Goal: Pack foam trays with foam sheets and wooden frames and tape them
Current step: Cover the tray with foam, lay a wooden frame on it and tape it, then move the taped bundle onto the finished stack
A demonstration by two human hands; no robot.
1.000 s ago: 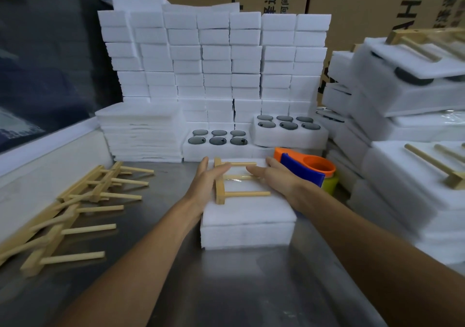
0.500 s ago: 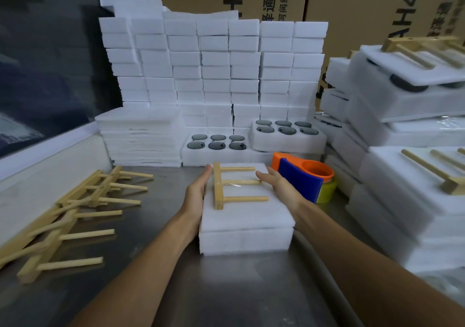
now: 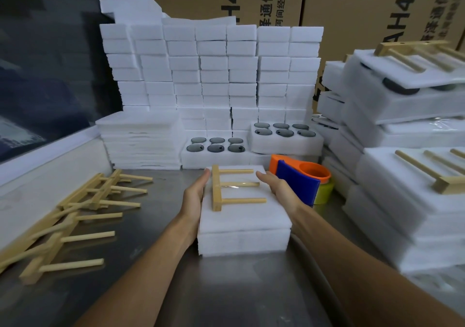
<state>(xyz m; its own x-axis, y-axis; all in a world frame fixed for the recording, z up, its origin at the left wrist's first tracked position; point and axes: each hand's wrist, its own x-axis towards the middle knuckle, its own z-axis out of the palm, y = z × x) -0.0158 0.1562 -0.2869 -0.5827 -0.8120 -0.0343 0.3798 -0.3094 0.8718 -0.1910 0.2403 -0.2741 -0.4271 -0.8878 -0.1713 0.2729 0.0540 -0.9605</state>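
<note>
A white foam tray covered by a foam sheet [image 3: 244,226] sits on the metal table in front of me. A wooden frame [image 3: 219,190] with three prongs lies on top, held down by a strip of clear tape. My left hand [image 3: 195,195] lies flat against the tray's left side, fingers straight. My right hand [image 3: 279,188] rests along its right top edge, fingers extended. An orange and blue tape dispenser [image 3: 299,178] with a yellow-green roll stands just right of the tray.
Loose wooden frames [image 3: 75,216] lie piled on the left of the table [image 3: 226,296]. Stacked foam blocks [image 3: 214,74] and two trays with dark round inserts [image 3: 216,145] stand behind. Packed trays with frames [image 3: 412,175] are stacked at the right. Cardboard boxes stand behind.
Both hands slid off the top of the frame outward to the tray's left and right sides. The tray stayed in place.
</note>
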